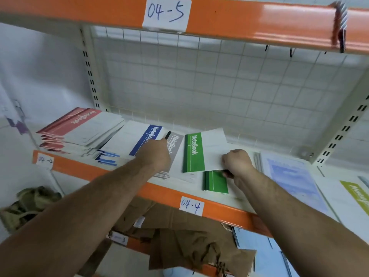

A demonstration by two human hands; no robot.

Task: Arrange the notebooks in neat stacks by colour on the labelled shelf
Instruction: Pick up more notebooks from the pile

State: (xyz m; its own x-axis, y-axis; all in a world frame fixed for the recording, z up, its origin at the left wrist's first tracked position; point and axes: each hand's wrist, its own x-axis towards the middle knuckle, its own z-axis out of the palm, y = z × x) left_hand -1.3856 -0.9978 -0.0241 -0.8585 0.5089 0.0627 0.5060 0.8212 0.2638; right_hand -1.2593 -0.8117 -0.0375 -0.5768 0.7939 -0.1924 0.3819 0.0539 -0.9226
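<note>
right hand point(237, 162) gripping green notebook point(203, 151), shelf point(229, 212)

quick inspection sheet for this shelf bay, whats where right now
surface: white shelf labelled 04-4, orange front beam
job's things: red notebook stack far left, fanned; blue notebook stack beside it, uneven; grey notebook; green notebook lying over more green ones; lime notebook at the right edge
clutter: pale blue booklets at right
grips: left hand on the grey notebook, fingers mostly hidden; right hand grips the green notebook's white edge
cables: none certain; a blurred twisted item hangs on the upper beam
surroundings: wire mesh back; brown paper bags on the level below; label 04-5 above
</note>
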